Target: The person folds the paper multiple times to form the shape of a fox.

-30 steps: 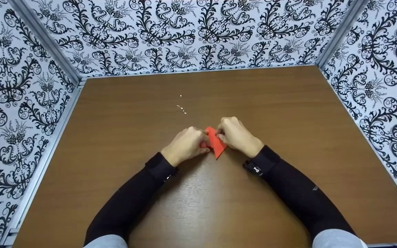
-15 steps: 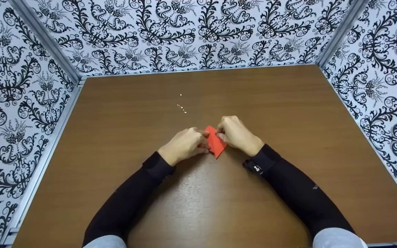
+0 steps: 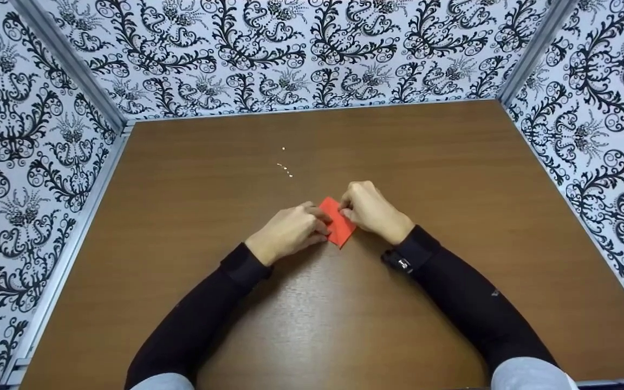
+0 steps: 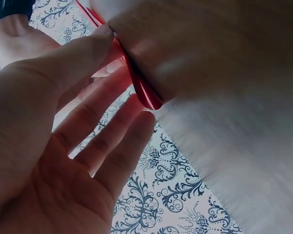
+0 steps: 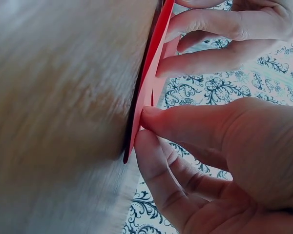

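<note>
A small piece of red folded paper [image 3: 340, 232] lies on the wooden table between both hands, one pointed corner towards the person. The left hand [image 3: 290, 230] touches its left part with extended fingers. In the left wrist view, the thumb and spread fingers meet the paper [image 4: 142, 87], whose near end curves in a loop. The right hand [image 3: 372, 212] pinches the paper's right edge. Seen from the right wrist, its thumb and index fingertip come together at the layered red paper [image 5: 149, 80], while the other fingers curl beneath.
Several tiny white marks [image 3: 285, 170] show on the brown table [image 3: 426, 146] beyond the hands. Walls with a black-and-white scroll pattern [image 3: 268, 54] enclose the table at the back and both sides, with grey metal posts [image 3: 68, 59] at the corners.
The left hand has moved slightly left and its fingers have straightened from a grip on the paper's left part. More of the red surface shows flat. The right hand stays in place.
</note>
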Motion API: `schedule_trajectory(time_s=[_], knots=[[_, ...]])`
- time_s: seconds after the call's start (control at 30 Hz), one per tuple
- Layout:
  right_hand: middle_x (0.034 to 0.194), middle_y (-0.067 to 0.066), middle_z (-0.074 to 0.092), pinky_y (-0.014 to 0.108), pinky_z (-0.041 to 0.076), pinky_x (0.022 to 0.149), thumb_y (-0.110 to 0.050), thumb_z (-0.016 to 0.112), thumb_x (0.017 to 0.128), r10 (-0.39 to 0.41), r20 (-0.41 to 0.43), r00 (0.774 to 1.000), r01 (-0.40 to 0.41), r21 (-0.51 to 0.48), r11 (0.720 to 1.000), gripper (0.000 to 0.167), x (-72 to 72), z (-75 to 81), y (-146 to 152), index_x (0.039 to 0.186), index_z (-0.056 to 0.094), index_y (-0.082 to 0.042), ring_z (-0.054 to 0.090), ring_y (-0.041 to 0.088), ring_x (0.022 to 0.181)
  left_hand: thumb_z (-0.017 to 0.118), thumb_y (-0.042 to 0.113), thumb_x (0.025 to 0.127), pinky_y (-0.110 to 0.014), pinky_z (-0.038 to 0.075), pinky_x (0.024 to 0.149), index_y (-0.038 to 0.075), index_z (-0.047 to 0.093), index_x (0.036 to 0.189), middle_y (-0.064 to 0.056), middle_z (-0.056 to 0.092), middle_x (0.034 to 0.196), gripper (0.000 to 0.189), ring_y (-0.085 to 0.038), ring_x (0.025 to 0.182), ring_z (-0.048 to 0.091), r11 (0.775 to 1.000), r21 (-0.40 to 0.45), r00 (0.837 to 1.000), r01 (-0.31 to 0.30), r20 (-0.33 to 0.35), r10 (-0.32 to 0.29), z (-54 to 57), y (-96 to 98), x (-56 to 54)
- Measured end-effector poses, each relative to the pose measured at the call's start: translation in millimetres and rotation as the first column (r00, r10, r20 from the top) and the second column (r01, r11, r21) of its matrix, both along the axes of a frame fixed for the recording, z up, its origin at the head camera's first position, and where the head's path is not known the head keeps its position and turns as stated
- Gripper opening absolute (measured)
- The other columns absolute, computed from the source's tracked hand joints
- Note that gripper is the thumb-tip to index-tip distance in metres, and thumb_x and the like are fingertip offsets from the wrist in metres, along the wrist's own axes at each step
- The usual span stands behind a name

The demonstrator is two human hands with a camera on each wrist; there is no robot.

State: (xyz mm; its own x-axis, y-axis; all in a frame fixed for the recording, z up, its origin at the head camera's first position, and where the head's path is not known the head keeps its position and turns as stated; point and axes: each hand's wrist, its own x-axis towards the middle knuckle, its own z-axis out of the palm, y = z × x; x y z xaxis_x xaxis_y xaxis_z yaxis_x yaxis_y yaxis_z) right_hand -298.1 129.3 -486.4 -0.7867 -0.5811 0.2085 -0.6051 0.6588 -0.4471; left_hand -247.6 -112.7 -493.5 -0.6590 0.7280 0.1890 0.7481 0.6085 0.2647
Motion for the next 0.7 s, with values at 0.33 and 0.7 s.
schedule_trajectory(time_s=[0.33,0.7], knots=[[0.09,0.014,0.082,0.038,0.059,0.075,0.004,0.084,0.097,-0.013,0.008,1.0,0.013,0.023,1.0,0.012,-1.2,-0.9,-0.6,0.09,0.091,-0.003,0.072,0.025,0.085,0.092,0.017,0.102,-0.042,0.071,0.094,0.014,0.088,0.118,-0.005,0.087,0.114,0.017,-0.024,0.105,0.08,1.0,-0.012,1.0,-0.005,-0.008,0.005,0.2,1.0,3.3],[0.092,0.013,0.085,0.041,0.063,0.077,0.003,0.084,0.096,-0.026,0.017,0.999,0.026,0.024,0.999,0.01,-1.6,-0.9,-0.2,0.093,0.092,-0.003,0.075,0.025,0.087,0.089,0.019,0.105,-0.044,0.071,0.099,0.017,0.09,0.13,-0.006,0.087,0.129,0.025,-0.027,0.118,0.083,0.999,-0.037,1.0,0.021,-0.017,-0.022,-0.4,1.3,3.3]])
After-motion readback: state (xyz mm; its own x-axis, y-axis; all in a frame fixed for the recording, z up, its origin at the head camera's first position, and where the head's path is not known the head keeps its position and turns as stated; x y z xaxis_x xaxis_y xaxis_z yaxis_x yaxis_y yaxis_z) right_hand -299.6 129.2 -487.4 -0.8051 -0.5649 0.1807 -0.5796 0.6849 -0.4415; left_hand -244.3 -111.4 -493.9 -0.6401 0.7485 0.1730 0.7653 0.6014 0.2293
